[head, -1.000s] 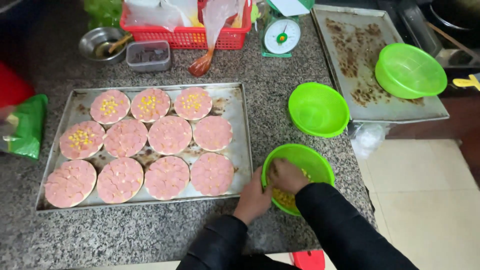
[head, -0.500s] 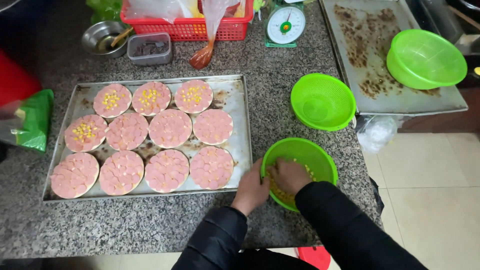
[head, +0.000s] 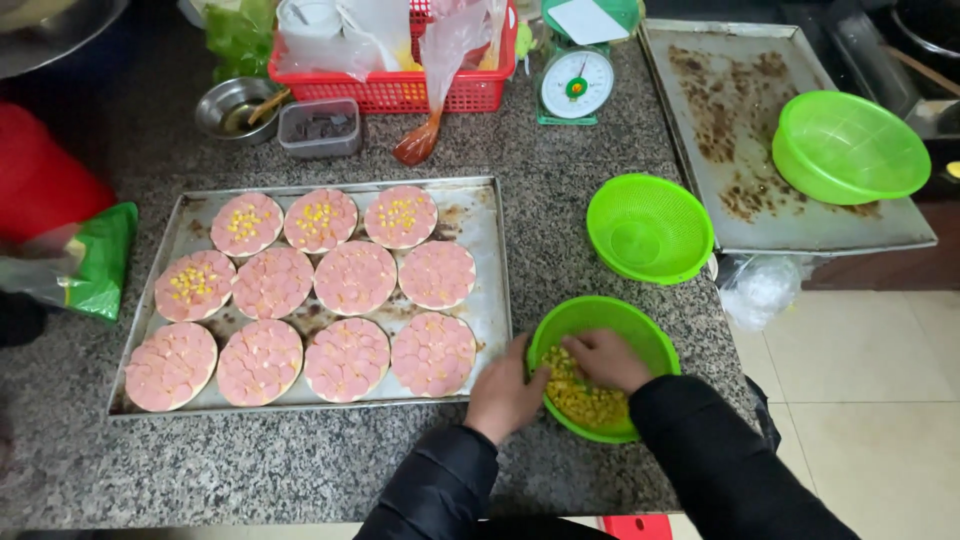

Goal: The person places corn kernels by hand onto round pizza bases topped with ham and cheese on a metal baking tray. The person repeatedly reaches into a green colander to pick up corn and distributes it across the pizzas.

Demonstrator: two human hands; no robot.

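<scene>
**Hands at the corn bowl, eleven rounds on the tray**

Speckled grey granite forms the surface [head: 300,470] I look down on from the head camera. My left hand [head: 503,393] rests against the near rim of a green bowl [head: 640,325], fingers curled around its edge, steadying it. My right hand [head: 605,360] is inside that bowl, fingers bent down into the yellow corn kernels [head: 585,400]; I cannot tell whether they have closed on any.

Compared with a second ago, the hands sit in nearly the same place, and the tray's toppings look unchanged; only the camera has drifted. I judge this as another scoop under way, no new round dressed yet.

Counting: one metal baking tray [head: 480,250] to the left of the bowl carries eleven dough rounds covered in pink sausage slices. Four of them have corn, the three in the far row [head: 320,220] and the leftmost in the middle row [head: 195,285]; seven are bare. Three green plastic bowls in all, two of them empty colanders [head: 650,228]. One second, stained tray [head: 720,120] far right, one kitchen scale [head: 576,85], one red basket [head: 400,92].
</scene>
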